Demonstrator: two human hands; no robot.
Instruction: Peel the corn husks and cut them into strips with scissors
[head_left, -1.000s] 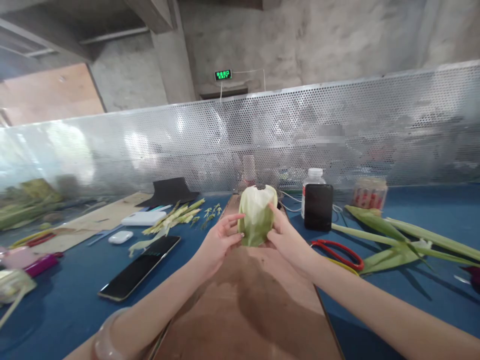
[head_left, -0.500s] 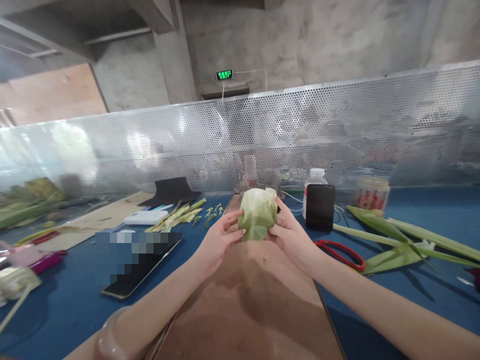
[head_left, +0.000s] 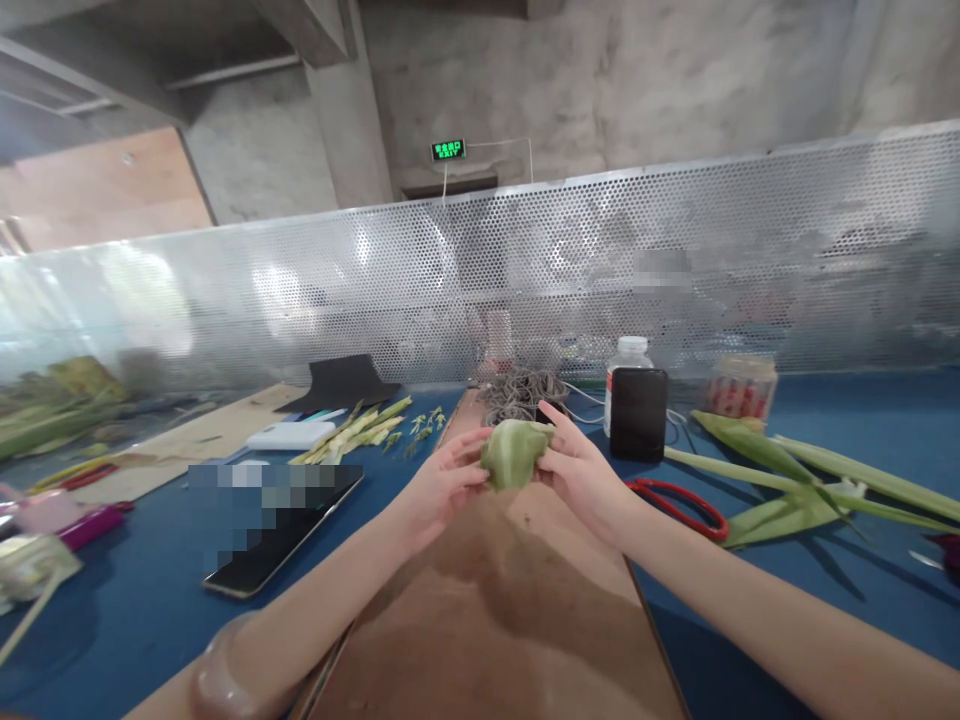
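Head cam: L hand (head_left: pixel 435 492) + R hand (head_left: pixel 589 478) gripping green leafy pc (head_left: pixel 514 452) by opp. edges; prob. light, soft, tearable; edges best hold.

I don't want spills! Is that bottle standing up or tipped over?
Standing up: the bottle has its white cap on top, though a black rectangular thing in front hides much of it.

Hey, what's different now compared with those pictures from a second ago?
The top of the green leafy piece has come down, so it looks shorter and more bunched; whether folded or tipped is unclear. That uncovers the tangled grey cord behind it. Nothing was let go: the left hand and right hand still hold its sides. The bottle stayed put.
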